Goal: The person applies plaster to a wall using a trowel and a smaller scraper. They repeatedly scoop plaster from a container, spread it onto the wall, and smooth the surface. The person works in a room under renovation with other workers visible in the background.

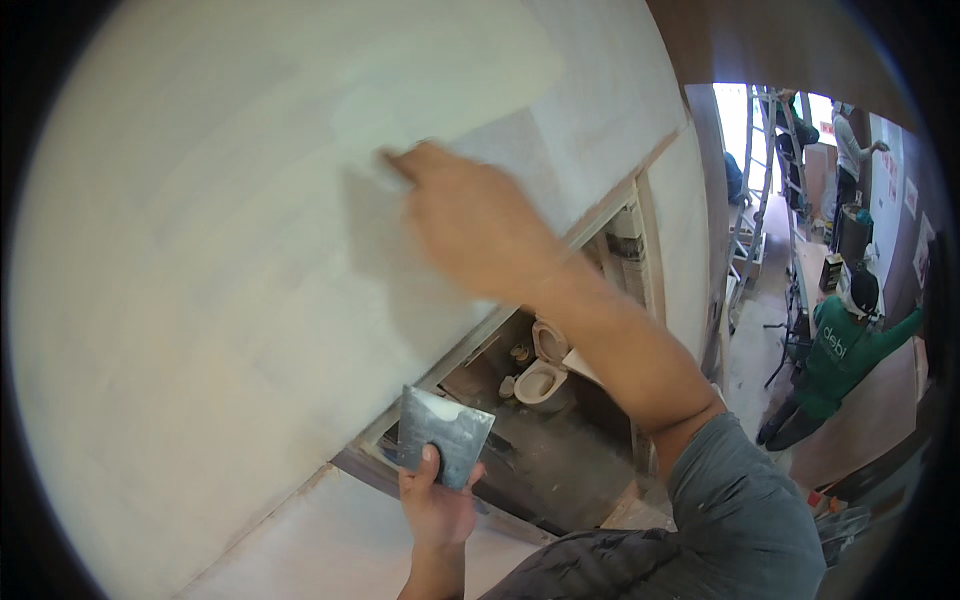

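My right hand (480,220), smeared by motion, is raised close to the pale wall (180,330). Its fingers are closed around something with a dark end near the fingertips, too blurred to name, and a grey shadow falls on the wall below it. Lower down, my left hand (438,510) grips a flat metal putty blade (445,435) with the thumb across its front. Pale filler coats the upper edge of that blade. A smoother, lighter coat covers much of the upper wall, ending in a visible edge above my right hand.
Beside the wall a framed opening (650,245) shows a white toilet (542,383) and a dusty floor. Off to the right, a person in a green shirt (840,350) reaches to a wall. Farther back stand a ladder (757,190) and other people.
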Available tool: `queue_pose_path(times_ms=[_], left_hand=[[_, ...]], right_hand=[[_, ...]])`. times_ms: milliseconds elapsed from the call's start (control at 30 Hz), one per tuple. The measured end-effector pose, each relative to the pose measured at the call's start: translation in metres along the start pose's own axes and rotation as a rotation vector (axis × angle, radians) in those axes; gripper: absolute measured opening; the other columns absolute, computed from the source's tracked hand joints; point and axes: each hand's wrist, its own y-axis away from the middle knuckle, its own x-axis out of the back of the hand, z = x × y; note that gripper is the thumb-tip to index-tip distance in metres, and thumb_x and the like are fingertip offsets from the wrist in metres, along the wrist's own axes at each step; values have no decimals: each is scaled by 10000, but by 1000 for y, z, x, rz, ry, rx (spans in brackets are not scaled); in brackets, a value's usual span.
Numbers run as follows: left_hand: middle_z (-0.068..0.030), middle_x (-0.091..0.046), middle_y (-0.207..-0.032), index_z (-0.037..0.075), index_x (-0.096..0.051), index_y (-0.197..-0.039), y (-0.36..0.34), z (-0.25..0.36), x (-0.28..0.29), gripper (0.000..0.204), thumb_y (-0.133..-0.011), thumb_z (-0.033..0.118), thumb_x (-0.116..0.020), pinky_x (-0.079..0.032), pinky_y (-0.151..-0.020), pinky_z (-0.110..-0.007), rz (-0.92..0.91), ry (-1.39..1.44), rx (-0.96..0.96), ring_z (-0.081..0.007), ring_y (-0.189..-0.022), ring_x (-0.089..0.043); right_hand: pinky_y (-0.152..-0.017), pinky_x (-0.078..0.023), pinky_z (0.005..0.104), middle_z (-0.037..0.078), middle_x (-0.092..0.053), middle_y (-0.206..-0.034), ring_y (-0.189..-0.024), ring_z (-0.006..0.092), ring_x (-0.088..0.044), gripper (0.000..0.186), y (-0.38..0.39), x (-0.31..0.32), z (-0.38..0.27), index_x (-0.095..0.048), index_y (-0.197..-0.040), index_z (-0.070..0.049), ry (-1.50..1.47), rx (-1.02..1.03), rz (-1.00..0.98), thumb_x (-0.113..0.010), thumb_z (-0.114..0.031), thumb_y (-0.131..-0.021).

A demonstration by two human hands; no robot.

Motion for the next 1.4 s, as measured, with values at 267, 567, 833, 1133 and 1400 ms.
queue_pose_path(times_ms=[267, 567, 833, 1133, 1400], left_hand=[[-135, -698, -1089, -16, -551, -1272, 20, -4, 11, 386, -953, 161, -675, -663, -648, -365, 95, 75, 38, -237, -903, -729], [-112, -688, -1132, 32, -541, -1310, 26, -7, 35, 401, -955, 162, -677, -646, -669, -355, 144, 54, 72, -220, -953, -714], [-76, -691, -1131, 54, -539, -1315, 19, -3, 39, 401, -958, 170, -680, -641, -692, -358, 175, 39, 114, -201, -963, -713], [-75, -714, -1110, 53, -567, -1281, 3, 2, 9, 321, -984, 150, -640, -651, -679, -282, 96, 66, 122, -180, -941, -731], [-110, -715, -1123, 3, -612, -1224, -8, 27, -13, 251, -1014, 141, -600, -652, -688, -243, 77, 240, 82, -212, -989, -731]], right_hand=[[-957, -503, 487, 252, -681, -1182, -1103, 425, -641, 431, -54, 86, 208, -614, -1319, -35, 307, -436, 308, -522, -158, -916], [-966, -507, 480, 227, -695, -1181, -1109, 411, -645, 480, -76, 75, 229, -642, -1323, -86, 231, -436, 218, -471, -163, -882], [-1008, -492, 458, 232, -615, -1268, -1130, 416, -620, 477, -53, 20, 107, -593, -1353, -2, 192, -264, 232, -550, -158, -904], [-736, -573, 456, 232, -585, -1156, -812, 391, -696, 469, -13, -36, -22, -550, -1312, 87, 168, -104, 183, -559, -51, -864], [-779, -541, 406, 187, -617, -1106, -883, 344, -676, 459, 28, -12, -57, -541, -1360, 41, -108, 128, 25, -583, -107, -928]])
